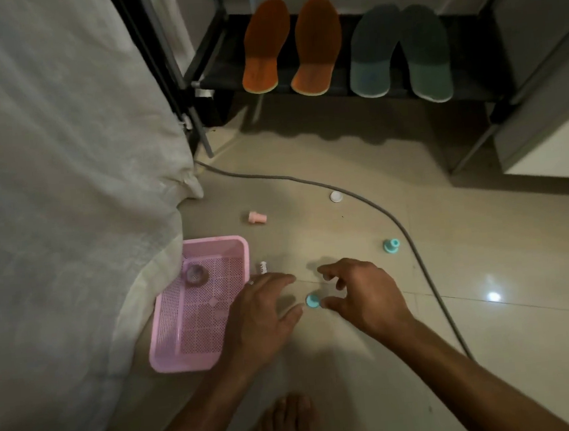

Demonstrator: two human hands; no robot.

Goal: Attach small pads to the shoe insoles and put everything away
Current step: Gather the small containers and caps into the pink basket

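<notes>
My right hand (359, 294) hangs low over the floor (346, 230), fingers bent and spread, thumb tip just touching a blue pad (312, 301); it holds nothing yet. My left hand (262, 311) lies beside it, fingers straight and loose, part of it over the corner of the pink basket (231, 247). The blue pad sits between the two hands.

Further out, a second blue piece (391, 245) stands near the grey cable (404, 229), a pink piece (257, 217) lies above the basket, and a white cap (336, 196) lies just beside the cable. The orange insoles (290, 46) and green insoles (399, 54) rest on the rack (216, 80), well apart from my hands.

My worry is that the pad is small and the tile glossy: a clumsy pinch could skid it off toward the cable. The scattered pieces could also be missed in this dim light.

I can read no brand, label or writing anywhere.
</notes>
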